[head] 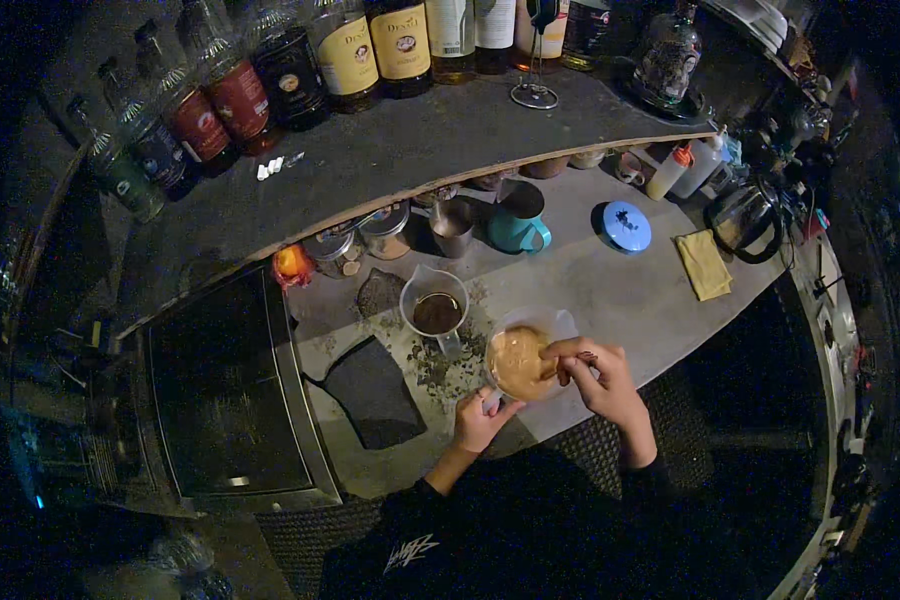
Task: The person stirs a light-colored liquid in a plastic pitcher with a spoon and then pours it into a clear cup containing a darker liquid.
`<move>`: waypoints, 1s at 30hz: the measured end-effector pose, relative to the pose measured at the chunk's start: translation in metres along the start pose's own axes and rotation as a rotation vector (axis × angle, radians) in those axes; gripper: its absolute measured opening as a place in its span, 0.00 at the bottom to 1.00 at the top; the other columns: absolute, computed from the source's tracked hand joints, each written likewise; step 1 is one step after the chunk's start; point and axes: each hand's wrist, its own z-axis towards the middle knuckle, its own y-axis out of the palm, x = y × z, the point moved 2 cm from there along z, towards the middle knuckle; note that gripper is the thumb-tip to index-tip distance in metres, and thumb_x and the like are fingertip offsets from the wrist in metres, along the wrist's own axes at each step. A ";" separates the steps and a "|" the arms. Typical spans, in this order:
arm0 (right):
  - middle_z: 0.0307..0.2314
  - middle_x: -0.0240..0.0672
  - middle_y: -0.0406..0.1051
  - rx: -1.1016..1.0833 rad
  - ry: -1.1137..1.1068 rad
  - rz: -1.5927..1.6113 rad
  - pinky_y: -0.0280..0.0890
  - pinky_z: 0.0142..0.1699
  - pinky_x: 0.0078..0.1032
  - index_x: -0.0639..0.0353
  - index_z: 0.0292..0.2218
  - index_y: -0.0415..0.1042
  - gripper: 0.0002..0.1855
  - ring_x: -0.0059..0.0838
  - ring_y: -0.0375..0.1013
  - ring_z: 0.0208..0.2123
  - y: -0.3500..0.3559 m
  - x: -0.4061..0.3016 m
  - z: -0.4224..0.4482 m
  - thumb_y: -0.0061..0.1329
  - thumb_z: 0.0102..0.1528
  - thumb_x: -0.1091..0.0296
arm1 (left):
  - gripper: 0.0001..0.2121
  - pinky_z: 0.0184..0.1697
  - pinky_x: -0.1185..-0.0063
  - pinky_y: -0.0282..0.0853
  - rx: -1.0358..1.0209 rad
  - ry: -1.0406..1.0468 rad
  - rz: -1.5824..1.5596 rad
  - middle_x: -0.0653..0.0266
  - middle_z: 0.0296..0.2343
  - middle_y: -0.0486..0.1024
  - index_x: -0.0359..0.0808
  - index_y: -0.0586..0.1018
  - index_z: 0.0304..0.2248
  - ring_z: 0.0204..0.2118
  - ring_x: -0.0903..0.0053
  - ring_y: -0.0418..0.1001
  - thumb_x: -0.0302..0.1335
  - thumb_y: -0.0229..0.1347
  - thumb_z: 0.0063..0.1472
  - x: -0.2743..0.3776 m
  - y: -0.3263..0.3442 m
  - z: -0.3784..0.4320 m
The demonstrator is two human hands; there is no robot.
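A clear measuring jug [562,322] with a foamy light-brown liquid is at the counter's near edge. My left hand [480,424] grips its handle at the lower left. Over the jug's right side, my right hand [594,375] has its fingers pinched together above the liquid; whether it holds a thin utensil is hidden by the fingers. Up and to the left stands a second clear jug [417,289] with dark liquid in the bottom, its handle towards me. Dark loose leaves or crumbs [442,367] lie scattered on the counter between the jugs and a black cloth [379,394].
A turquoise pitcher [511,221], a metal cup [452,229] and lidded glass jars [386,234] stand below the raised shelf [450,142], which holds bottles and a handheld frother [534,94]. A blue round lid [627,226], yellow cloth [703,265] and glass carafe [742,217] are further right.
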 end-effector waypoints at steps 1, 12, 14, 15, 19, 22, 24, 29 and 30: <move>0.24 0.38 0.70 0.028 -0.012 0.074 0.63 0.29 0.19 0.66 0.32 0.69 0.08 0.24 0.69 0.23 0.004 0.003 -0.002 0.39 0.50 0.80 | 0.20 0.14 0.80 0.54 -0.011 -0.007 0.000 0.70 0.07 0.56 0.37 0.62 0.12 0.09 0.79 0.56 0.36 0.63 0.40 0.001 0.000 0.000; 0.24 0.40 0.70 0.138 -0.113 -0.137 0.64 0.30 0.19 0.67 0.31 0.69 0.09 0.27 0.70 0.23 -0.005 0.012 0.006 0.37 0.50 0.81 | 0.18 0.15 0.80 0.54 -0.032 -0.024 -0.016 0.69 0.08 0.58 0.37 0.65 0.14 0.10 0.78 0.58 0.37 0.63 0.41 -0.003 0.002 -0.001; 0.24 0.39 0.70 0.124 -0.098 -0.116 0.64 0.29 0.19 0.67 0.31 0.70 0.08 0.26 0.70 0.22 -0.005 0.007 0.002 0.37 0.50 0.81 | 0.17 0.15 0.80 0.55 -0.030 -0.017 -0.003 0.69 0.08 0.58 0.36 0.66 0.15 0.10 0.78 0.57 0.36 0.63 0.41 -0.006 0.003 -0.003; 0.23 0.39 0.70 0.107 -0.085 -0.093 0.64 0.29 0.19 0.67 0.30 0.70 0.08 0.25 0.69 0.22 -0.004 0.005 0.000 0.37 0.50 0.80 | 0.17 0.15 0.80 0.55 -0.043 -0.044 -0.032 0.69 0.08 0.58 0.36 0.67 0.15 0.10 0.78 0.57 0.36 0.63 0.41 -0.008 0.003 -0.004; 0.23 0.37 0.70 0.017 -0.021 0.190 0.64 0.29 0.20 0.67 0.30 0.70 0.08 0.24 0.69 0.22 0.009 0.007 -0.002 0.38 0.51 0.78 | 0.16 0.15 0.81 0.55 -0.025 -0.051 -0.033 0.70 0.08 0.58 0.36 0.67 0.15 0.10 0.79 0.57 0.35 0.63 0.40 -0.001 0.002 -0.002; 0.24 0.38 0.70 0.149 -0.087 0.217 0.64 0.30 0.20 0.67 0.31 0.70 0.07 0.25 0.70 0.24 0.017 0.008 0.004 0.39 0.50 0.80 | 0.17 0.15 0.81 0.55 -0.046 -0.061 -0.046 0.70 0.08 0.58 0.36 0.66 0.14 0.10 0.79 0.57 0.35 0.63 0.41 0.000 0.002 -0.001; 0.24 0.38 0.70 0.196 -0.140 0.139 0.63 0.30 0.19 0.67 0.31 0.70 0.08 0.25 0.70 0.24 0.015 0.013 0.008 0.39 0.49 0.81 | 0.16 0.15 0.81 0.55 -0.036 -0.047 -0.033 0.70 0.08 0.58 0.36 0.67 0.15 0.10 0.79 0.57 0.35 0.63 0.40 0.004 0.002 0.001; 0.22 0.38 0.69 0.233 -0.143 -0.067 0.62 0.28 0.19 0.66 0.31 0.70 0.10 0.24 0.68 0.22 -0.001 0.014 0.007 0.39 0.47 0.85 | 0.15 0.15 0.81 0.54 -0.045 -0.039 -0.010 0.70 0.08 0.58 0.36 0.69 0.16 0.10 0.80 0.56 0.35 0.63 0.40 0.001 0.001 0.000; 0.22 0.38 0.69 0.233 -0.143 -0.068 0.62 0.28 0.19 0.66 0.31 0.70 0.10 0.24 0.68 0.22 -0.002 0.013 0.006 0.39 0.47 0.85 | 0.16 0.15 0.81 0.54 -0.026 -0.022 -0.020 0.70 0.08 0.58 0.36 0.68 0.15 0.10 0.80 0.56 0.35 0.63 0.40 0.003 0.001 0.000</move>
